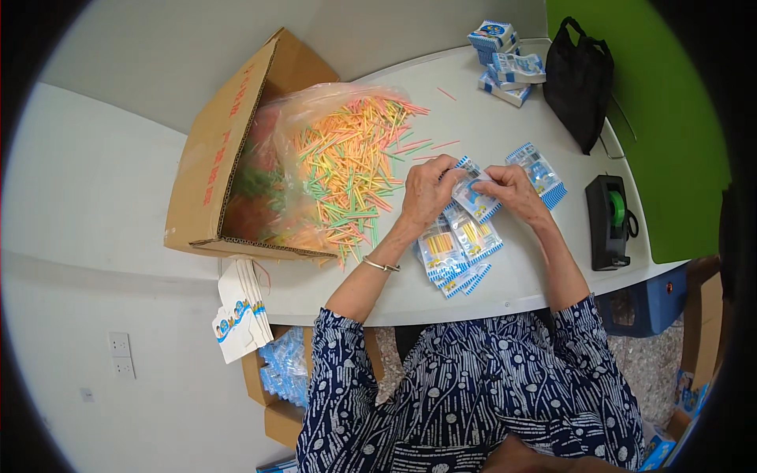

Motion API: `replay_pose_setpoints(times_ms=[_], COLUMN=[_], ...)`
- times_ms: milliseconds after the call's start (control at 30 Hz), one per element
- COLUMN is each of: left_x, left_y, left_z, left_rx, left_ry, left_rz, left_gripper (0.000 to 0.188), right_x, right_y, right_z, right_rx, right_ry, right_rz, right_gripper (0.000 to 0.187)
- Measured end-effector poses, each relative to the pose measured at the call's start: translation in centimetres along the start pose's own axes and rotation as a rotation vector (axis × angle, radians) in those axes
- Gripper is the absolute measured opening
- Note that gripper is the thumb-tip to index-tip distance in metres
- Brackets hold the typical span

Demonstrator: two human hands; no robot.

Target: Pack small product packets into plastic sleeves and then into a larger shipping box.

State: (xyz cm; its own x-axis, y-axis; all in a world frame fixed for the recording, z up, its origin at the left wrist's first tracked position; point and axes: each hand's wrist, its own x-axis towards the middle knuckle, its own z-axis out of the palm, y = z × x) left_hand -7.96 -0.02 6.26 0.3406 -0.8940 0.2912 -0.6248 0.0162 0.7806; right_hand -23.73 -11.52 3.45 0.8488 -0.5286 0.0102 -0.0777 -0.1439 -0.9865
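My left hand (430, 189) and my right hand (516, 193) are close together over the table, both closed on a small clear plastic packet (481, 205) with blue-and-white striped edges. What the packet holds is hard to make out. Under and just in front of it lies a pile of similar packets (441, 246), some showing yellow sticks inside. Beyond my right hand, more such packets (538, 172) lie on the table. Left of my left hand spreads a large heap of thin pink, orange, yellow and green sticks (351, 150).
The heap spills from a plastic bag in a tipped cardboard box (213, 158). Small blue-and-white boxes (509, 67) and a black bag (578, 83) stand at the far right. A tape dispenser (605, 229) sits near the right edge. Flat cartons (243, 311) overhang the left edge.
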Motion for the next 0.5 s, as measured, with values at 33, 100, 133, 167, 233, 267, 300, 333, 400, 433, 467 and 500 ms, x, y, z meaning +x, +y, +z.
replay_pose_setpoints(times_ms=[33, 100, 133, 167, 233, 267, 300, 333, 400, 433, 467, 500], left_x=[0.0, -0.1, -0.1, -0.1, 0.2, 0.4, 0.8, 1.4, 3.3, 4.6, 5.7, 7.1], left_y=[-0.2, -0.7, -0.8, -0.9, -1.4, -1.7, -2.6, -3.8, -4.3, -6.1, -8.1, -8.8], left_z=[0.0, -0.2, -0.1, -0.1, -0.2, -0.4, -0.6, -1.1, -2.1, -3.0, -4.3, -5.0], left_rx=[0.043, 0.089, 0.122, 0.154, 0.118, 0.081, 0.083, 0.061, 0.103, 0.260, 0.424, 0.572], left_ry=[0.010, 0.020, 0.009, -0.003, -0.056, -0.107, -0.111, -0.073, 0.057, 0.157, 0.261, 0.192], left_rz=[0.024, 0.047, 0.050, 0.053, 0.003, -0.049, -0.047, -0.036, 0.011, 0.061, 0.105, 0.027], left_gripper=[0.014, 0.014, 0.014, 0.015, 0.016, 0.017, 0.017, 0.017, 0.020, 0.021, 0.022, 0.022], right_x=[0.1, -0.1, -0.2, -0.1, 0.3, 0.3, 0.3, 0.4, 0.3, 0.4, 0.4, 0.3], right_y=[0.0, -0.4, -0.5, -0.2, 1.0, 1.5, 1.8, 1.9, 2.0, 1.8, 1.2, 0.9], right_z=[0.2, 0.7, 0.7, 0.6, 0.5, 0.6, 0.6, 0.7, 0.4, 0.4, 0.8, 0.6], right_rx=[0.008, 0.040, 0.070, 0.071, 0.002, 0.005, -0.001, -0.008, -0.038, -0.071, -0.065, -0.054], right_ry=[0.011, 0.012, 0.018, 0.021, -0.010, -0.009, -0.028, -0.051, -0.047, -0.058, -0.065, -0.065], right_rz=[0.005, 0.007, 0.013, 0.013, -0.001, -0.001, 0.011, 0.019, 0.005, -0.016, -0.027, 0.002], right_gripper=[0.024, 0.024, 0.025, 0.025, 0.026, 0.026, 0.027, 0.029, 0.030, 0.031, 0.031, 0.031])
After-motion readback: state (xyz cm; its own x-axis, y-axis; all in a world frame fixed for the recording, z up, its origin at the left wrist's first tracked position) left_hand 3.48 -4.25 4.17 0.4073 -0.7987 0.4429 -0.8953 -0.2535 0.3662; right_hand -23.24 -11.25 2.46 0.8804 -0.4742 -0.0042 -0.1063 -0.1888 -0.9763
